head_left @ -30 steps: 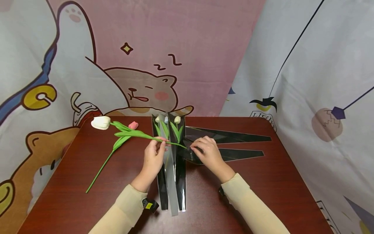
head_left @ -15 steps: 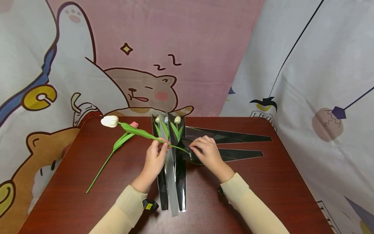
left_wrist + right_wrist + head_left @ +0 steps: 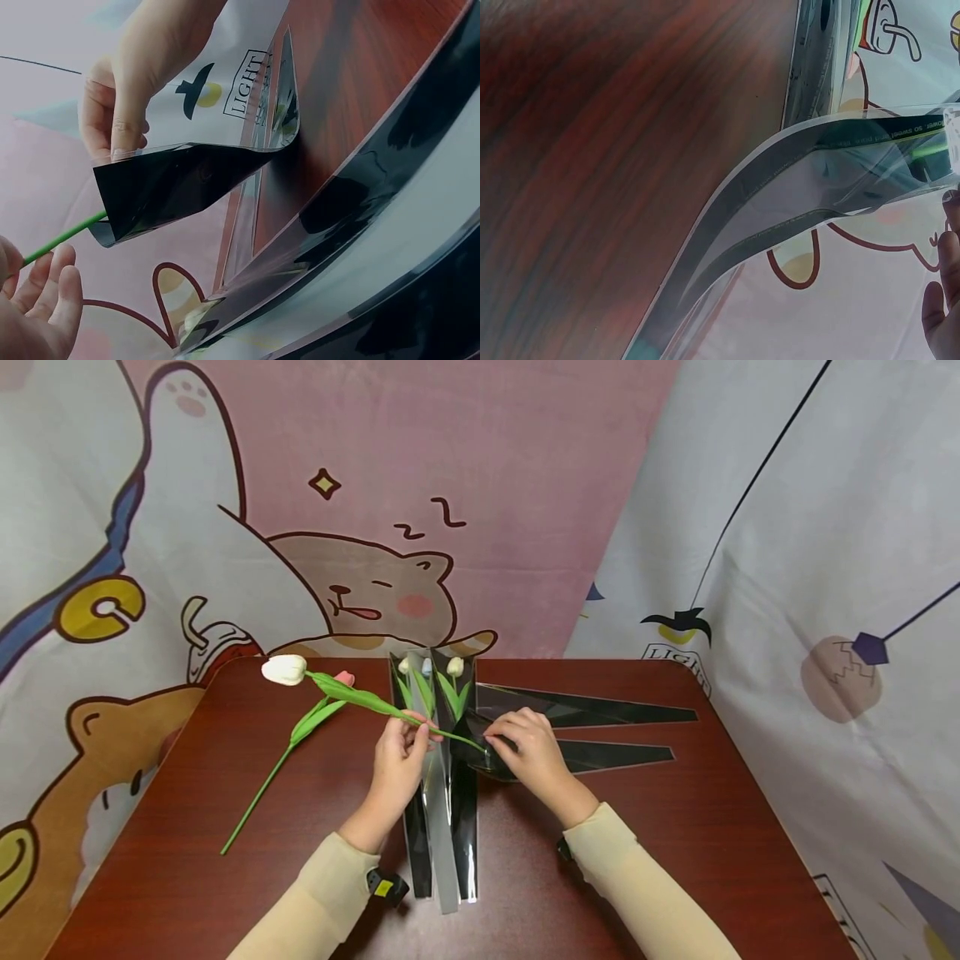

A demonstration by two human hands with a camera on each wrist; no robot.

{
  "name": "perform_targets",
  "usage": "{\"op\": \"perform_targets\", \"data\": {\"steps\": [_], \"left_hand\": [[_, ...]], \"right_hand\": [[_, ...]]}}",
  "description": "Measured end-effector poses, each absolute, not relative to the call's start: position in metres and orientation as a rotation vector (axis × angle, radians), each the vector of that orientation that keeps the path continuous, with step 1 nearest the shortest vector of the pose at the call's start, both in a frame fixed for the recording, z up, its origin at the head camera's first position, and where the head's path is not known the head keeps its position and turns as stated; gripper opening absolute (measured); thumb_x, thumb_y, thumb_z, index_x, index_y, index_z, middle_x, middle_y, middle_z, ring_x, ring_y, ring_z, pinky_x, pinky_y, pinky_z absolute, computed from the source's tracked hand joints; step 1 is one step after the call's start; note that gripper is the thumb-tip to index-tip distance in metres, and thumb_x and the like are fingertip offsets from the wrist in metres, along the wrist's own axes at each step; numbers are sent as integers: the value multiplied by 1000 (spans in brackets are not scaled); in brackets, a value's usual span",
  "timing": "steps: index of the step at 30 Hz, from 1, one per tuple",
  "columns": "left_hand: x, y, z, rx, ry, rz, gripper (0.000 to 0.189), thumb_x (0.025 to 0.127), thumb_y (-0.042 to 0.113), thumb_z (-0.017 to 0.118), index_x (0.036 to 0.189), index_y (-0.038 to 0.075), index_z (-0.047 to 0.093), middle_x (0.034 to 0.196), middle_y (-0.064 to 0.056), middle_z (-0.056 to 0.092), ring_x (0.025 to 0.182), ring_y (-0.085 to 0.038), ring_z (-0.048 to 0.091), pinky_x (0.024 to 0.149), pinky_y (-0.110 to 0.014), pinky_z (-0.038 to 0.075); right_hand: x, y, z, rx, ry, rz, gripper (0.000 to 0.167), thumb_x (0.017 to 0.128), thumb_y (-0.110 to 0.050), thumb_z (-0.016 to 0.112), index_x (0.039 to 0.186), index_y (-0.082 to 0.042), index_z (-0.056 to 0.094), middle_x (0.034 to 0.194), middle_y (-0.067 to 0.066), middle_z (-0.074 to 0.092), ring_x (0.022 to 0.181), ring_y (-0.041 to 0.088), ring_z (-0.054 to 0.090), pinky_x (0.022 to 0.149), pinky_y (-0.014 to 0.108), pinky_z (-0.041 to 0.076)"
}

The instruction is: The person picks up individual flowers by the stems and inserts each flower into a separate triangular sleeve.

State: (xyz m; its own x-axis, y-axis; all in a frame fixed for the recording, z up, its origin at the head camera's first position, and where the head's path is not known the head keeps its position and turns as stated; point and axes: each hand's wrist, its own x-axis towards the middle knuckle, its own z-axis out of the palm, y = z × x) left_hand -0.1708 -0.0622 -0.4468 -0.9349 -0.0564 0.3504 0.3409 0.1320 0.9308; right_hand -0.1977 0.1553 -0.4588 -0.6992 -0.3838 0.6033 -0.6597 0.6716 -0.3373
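My left hand [image 3: 397, 764] pinches the stem of a white artificial tulip [image 3: 283, 670]. Its bloom points left and its thin green stem [image 3: 64, 238] slants down to the right. The right hand [image 3: 534, 750] pinches the mouth edge of a clear flower sleeve with black panels [image 3: 169, 187], lifting that end off the table. In the left wrist view the stem tip goes into the sleeve's mouth. In the right wrist view the raised sleeve [image 3: 780, 187] curves up from the table, and green shows through it at the far end.
Several sleeved tulips [image 3: 455, 667] lie side by side mid-table beneath the hands, their narrow sleeve ends [image 3: 468, 852] toward the person. A pink tulip [image 3: 345, 679] lies at left. Another black-edged sleeve [image 3: 630, 708] lies at right. A printed cloth [image 3: 525, 510] hangs behind the table.
The white tulip has shifted right and tilted, its stem tip moving down and right to the sleeve mouth. The right hand keeps its pinch on the sleeve, barely shifting.
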Motion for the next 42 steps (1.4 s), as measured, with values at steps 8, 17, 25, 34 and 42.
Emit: {"op": "perform_targets", "data": {"steps": [8,17,25,34,42], "left_hand": [[-170,-60,-452,-200,-2251,-1824,13,91,7,62,102,0,64,91,-16,69,86,-27,68,66,-16,51],[-169,-58,-449,-245,-2242,-1966,13,86,-2,64,97,-9,67,98,-25,67,83,-32,69,67,-15,52],[-171,-59,-454,-237,-2227,-2025,13,86,2,66,97,-6,69,98,-22,68,78,-4,66,70,-18,54],[-170,-62,-446,-274,-2194,-2007,12,83,-4,68,94,-7,69,96,-25,68,79,-4,64,71,-14,51],[-166,-62,-433,-288,-2265,-1964,13,82,-7,66,95,-10,68,98,-27,66,82,-13,65,70,-14,49]], "right_hand": [[-196,154,-458,794,-2411,764,6,86,-23,70,90,-20,73,92,-7,68,87,12,55,82,38,42],[-197,151,-462,805,-2405,766,5,85,-21,71,89,-20,73,92,-8,68,85,12,55,78,36,42],[-196,150,-460,797,-2402,761,5,85,-22,71,89,-20,73,92,-7,68,86,12,55,80,37,42],[-197,150,-461,800,-2381,779,4,85,-22,71,88,-20,73,91,-7,68,86,12,55,80,37,42],[-197,150,-464,800,-2376,772,4,86,-23,70,87,-20,73,91,-8,68,86,12,55,80,36,42]]}}
